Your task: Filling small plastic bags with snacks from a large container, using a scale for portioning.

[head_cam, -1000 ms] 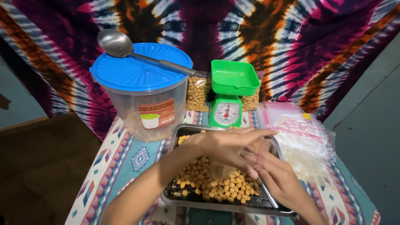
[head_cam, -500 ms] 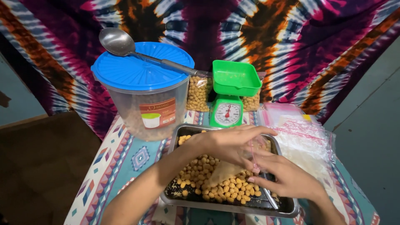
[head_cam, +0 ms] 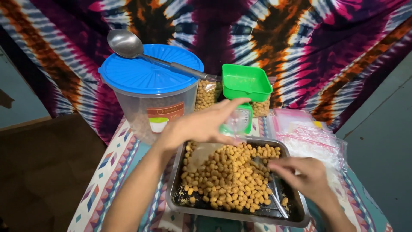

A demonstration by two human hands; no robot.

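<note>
— What's the left hand (head_cam: 201, 124) got hold of?

— A small clear plastic bag (head_cam: 201, 154), pinched at its top edge. It hangs from the fingers down to the near-left part of the metal tray (head_cam: 234, 215), its long axis running from the hand down and a little toward the person. It is partly blurred, so I can't say whether the mouth is open.

— And the right hand (head_cam: 304, 176)?

— Low over the tray's right side, fingers curled round the handle of a metal spoon (head_cam: 268, 182). The spoon lies slanted, bowl end buried in the snacks toward the middle, handle running back and right along the tray floor.

— So what is in the tray?

— A heap of small round golden coated nuts (head_cam: 227, 176), thickest in the middle, thin at the near-right corner where dark tray shows through.

— How do bag and spoon sit to each other?

— The bag is left of the spoon's bowl, with a stretch of the heap between them; they aren't touching. The right hand is the nearer one to the spoon, the left alone has the bag.

— Anything behind?

— A green kitchen scale (head_cam: 245, 83) with its pan on top, straight behind the tray. To its left, a big clear tub with a blue lid (head_cam: 150, 71), a ladle (head_cam: 128, 45) lying across it. Filled bags of the same nuts (head_cam: 207, 93) stand between them, and a pile of empty clear bags (head_cam: 313, 137) lies on the right of the patterned tablecloth (head_cam: 116, 159).
</note>
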